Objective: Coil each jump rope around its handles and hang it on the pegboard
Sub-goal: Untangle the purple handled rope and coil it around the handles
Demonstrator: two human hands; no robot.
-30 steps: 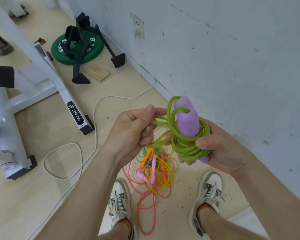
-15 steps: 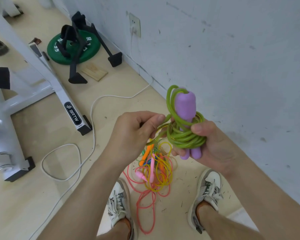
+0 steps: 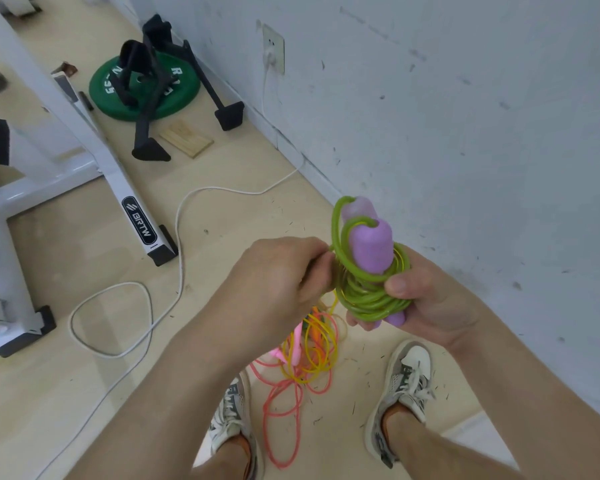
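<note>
My left hand (image 3: 279,275) has moved to the right, up against the green plastic rope coil (image 3: 364,299) wound on the purple foam handles (image 3: 371,247). Its knuckles now face upward, and the loose strand between them shows no more.

Green rope (image 3: 368,296) coiled round upright purple handles (image 3: 369,245); pink and yellow ropes (image 3: 309,355) tangled on floor

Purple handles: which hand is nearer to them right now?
Right. The right hand grips the purple handles and the green cord coiled round them; the left hand pinches that cord just beside them, on their left.
</note>
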